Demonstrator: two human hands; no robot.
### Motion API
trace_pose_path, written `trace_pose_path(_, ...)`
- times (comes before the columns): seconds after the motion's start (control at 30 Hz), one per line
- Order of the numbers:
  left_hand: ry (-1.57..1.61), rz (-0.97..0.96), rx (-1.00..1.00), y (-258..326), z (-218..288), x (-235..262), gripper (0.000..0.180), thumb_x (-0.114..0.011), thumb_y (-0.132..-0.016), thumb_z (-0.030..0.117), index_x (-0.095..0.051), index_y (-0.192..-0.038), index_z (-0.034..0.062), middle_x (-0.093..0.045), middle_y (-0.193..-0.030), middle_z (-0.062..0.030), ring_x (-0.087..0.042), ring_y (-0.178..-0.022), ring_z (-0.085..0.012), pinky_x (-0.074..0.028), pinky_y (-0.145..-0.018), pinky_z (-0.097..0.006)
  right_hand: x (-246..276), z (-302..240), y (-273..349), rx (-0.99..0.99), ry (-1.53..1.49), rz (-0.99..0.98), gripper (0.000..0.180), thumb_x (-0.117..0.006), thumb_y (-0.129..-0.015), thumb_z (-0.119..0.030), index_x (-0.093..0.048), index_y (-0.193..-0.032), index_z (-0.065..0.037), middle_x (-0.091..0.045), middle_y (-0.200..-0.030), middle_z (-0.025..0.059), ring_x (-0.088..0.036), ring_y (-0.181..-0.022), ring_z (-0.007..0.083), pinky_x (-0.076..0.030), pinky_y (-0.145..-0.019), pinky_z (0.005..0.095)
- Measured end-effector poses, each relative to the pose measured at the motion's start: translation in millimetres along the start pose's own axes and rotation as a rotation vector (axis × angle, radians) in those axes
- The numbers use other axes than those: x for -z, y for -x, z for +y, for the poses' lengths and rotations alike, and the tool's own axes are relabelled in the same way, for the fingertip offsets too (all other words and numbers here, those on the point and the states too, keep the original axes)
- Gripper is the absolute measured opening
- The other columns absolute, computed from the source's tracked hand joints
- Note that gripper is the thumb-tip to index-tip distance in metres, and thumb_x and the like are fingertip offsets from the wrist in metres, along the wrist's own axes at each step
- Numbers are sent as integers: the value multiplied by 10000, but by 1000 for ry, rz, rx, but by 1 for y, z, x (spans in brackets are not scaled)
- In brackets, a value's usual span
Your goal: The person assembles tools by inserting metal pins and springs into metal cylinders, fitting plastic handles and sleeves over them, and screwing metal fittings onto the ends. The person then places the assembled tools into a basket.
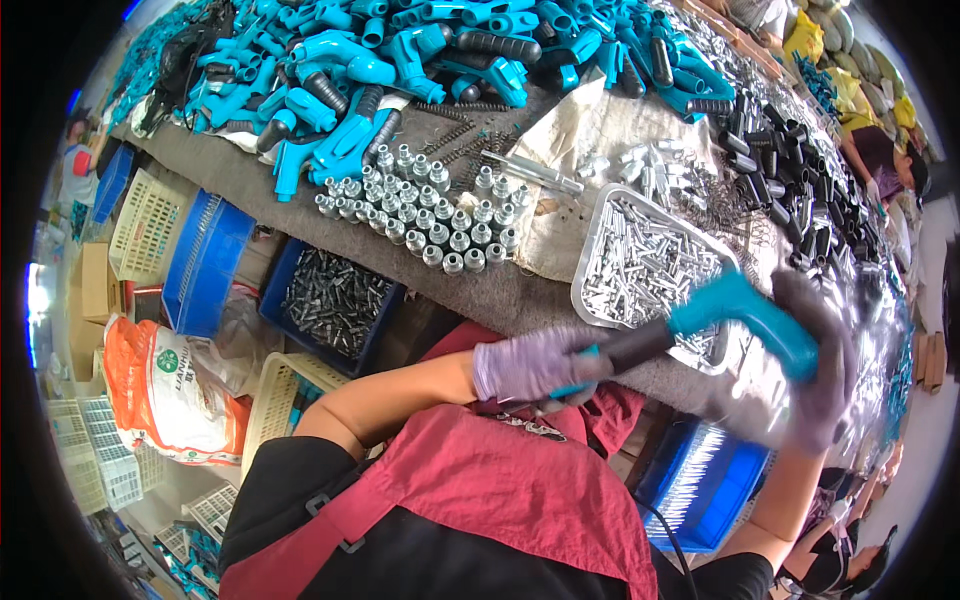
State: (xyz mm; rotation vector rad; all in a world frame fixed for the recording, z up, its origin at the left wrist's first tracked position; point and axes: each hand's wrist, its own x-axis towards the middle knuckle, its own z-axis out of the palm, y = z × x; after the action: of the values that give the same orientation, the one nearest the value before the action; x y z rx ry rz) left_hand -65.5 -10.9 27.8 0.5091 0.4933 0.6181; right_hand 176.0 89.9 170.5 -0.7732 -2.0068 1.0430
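My left hand [530, 365], in a pale purple glove, is closed round the lower end of a curved teal plastic tool handle [745, 305]. A black sleeve [640, 345] shows on the handle just beyond those fingers. The handle slants up to the right, above the work table. Against its bent far end lies my right hand [828, 365], in a dark purplish glove; motion smears its fingers. A metal tray [578, 290] of small silver pins sits behind the handle. Farther left, several silver metal fittings [425, 215] stand upright in rows.
Teal handles [350, 60] are heaped along the back; black sleeves [790, 170] lie at right. A steel rod [535, 172] and springs [460, 135] lie between. Blue bins [208, 262] [700, 485] and an orange-white sack [160, 400] flank me. Other people [885, 165] are at the right.
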Motion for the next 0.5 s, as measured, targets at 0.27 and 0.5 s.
trace_pose_path(0.27,-102,-172,-107,23,8,19,554,-645,-785,321,-475,-1205,3,-600,-734,-30,-569,-617,-112,-453,-513,-243,-4,2,11,-30,107,-68,490,-437,-893,-389,-547,-1162,5,-452,-1280,228,-435,-1204,325,-354,-990,470)
trace_pose_path(0.5,-863,-51,-124,22,18,-12,521,-607,-804,344,-484,-1207,38,-591,-803,-66,-566,-682,-102,-461,-609,-236,-4,25,18,-177,-45,-86,611,-405,-888,-499,-570,-1110,45,-475,-1265,211,-410,-1218,311,-234,-1050,415)
